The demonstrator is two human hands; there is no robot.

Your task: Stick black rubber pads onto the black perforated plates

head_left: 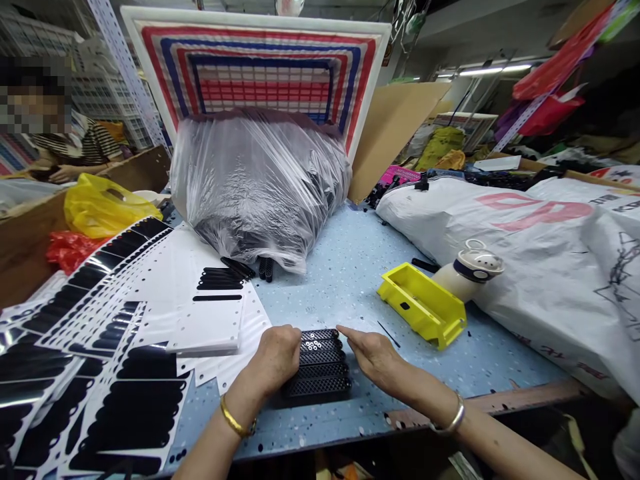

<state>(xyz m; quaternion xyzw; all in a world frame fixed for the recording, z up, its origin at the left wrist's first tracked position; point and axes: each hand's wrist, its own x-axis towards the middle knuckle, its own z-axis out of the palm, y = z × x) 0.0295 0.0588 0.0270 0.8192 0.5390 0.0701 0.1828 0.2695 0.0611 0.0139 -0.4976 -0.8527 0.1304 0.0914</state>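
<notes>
A block of black strips with a diamond-textured top (pixel 325 363) lies side by side at the table's near edge, with several small white rings (pixel 313 345) on it. My left hand (pixel 277 357) is curled closed against the strips' left ends; whatever its fingers hold is hidden. On the other side my right hand (pixel 373 353) is stretched out, its fingertips by the far right corner of the block. To the left lie white sheets (pixel 210 330) bearing black rounded adhesive strips (pixel 220 279). More black strips (pixel 266 269) lie by the plastic bag.
A big clear plastic bag (pixel 265 180) of dark items stands at the back before a striped basket (pixel 260 27). To the right are a yellow bin (pixel 425 303), a bottle (pixel 465 273) and a white sack (pixel 500 213). Another person (pixel 80 143) is at far left.
</notes>
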